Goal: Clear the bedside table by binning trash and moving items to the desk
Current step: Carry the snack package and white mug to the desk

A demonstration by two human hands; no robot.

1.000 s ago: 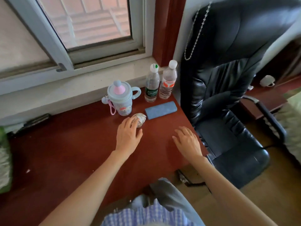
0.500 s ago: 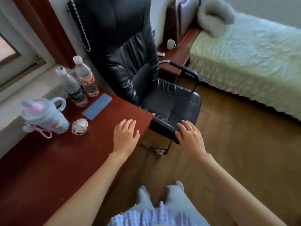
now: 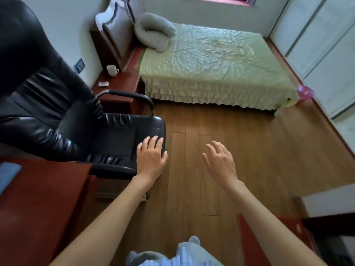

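Note:
The red-brown bedside table (image 3: 123,84) stands far off, between the black chair and the bed. On it sit a white mug (image 3: 112,70) and a small white crumpled item (image 3: 103,84). The red-brown desk (image 3: 38,198) fills the lower left, with a blue flat case (image 3: 8,173) at its left edge. My left hand (image 3: 151,158) hovers empty over the front corner of the chair seat, fingers spread. My right hand (image 3: 221,162) is over the wooden floor, also empty with fingers apart.
A black leather office chair (image 3: 63,120) with armrests stands between the desk and the bedside table. A bed with a green cover (image 3: 215,62) lies ahead. A pink bin (image 3: 305,93) sits on the floor at the bed's far right corner. Wooden floor (image 3: 230,131) stretches ahead.
The view has swung right from the desk and window toward the bed. Both hands left the desktop; the bottles, cup and small ball dropped out of view.

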